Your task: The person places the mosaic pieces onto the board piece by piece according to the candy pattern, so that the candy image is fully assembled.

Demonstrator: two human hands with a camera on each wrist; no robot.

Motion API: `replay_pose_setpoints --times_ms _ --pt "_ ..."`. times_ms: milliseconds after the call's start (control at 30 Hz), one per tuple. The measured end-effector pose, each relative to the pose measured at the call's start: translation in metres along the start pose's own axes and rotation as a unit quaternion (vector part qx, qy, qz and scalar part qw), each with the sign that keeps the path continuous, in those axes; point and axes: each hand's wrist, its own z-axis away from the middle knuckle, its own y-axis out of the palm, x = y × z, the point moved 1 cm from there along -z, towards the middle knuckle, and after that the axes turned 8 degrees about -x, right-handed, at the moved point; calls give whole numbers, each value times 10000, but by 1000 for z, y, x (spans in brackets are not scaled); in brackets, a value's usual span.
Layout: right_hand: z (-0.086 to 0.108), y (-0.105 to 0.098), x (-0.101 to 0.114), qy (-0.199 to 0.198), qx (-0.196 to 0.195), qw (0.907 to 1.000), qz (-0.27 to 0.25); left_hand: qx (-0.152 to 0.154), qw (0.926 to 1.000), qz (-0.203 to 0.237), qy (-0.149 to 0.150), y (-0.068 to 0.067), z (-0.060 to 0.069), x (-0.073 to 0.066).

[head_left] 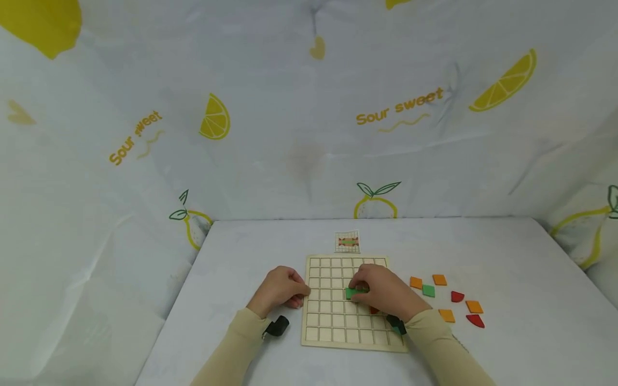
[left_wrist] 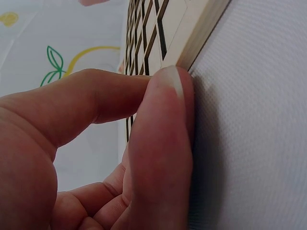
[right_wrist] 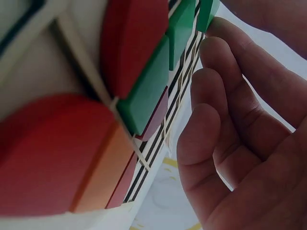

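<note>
A pale wooden grid board (head_left: 325, 320) lies flat on the white table. At its left edge, my left hand (head_left: 279, 289) holds the rim between thumb and index finger; the left wrist view shows the two tips meeting there. Over the board's right half, my right hand (head_left: 386, 289) pinches a green square tile (right_wrist: 207, 14) between thumb and index finger, with the other fingers curled. Beside it on the board, the right wrist view shows other green tiles (right_wrist: 148, 86), red rounded pieces (right_wrist: 53, 153) and an orange piece (right_wrist: 98, 167). The right hand hides part of these in the head view.
Right of the board lie several loose orange tiles (head_left: 439, 280), a green tile (head_left: 428, 290) and two red rounded pieces (head_left: 475, 320). Behind the board is a small card (head_left: 347, 242) printed with a coloured grid pattern. A lemon-print cloth (head_left: 289, 134) hangs behind the table.
</note>
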Motion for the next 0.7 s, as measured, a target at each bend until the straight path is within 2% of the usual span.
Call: replay_pose_setpoints --times_ms 700 --pt "-2 5 0 -35 -34 9999 98 -16 10000 -31 47 -1 -2 1"
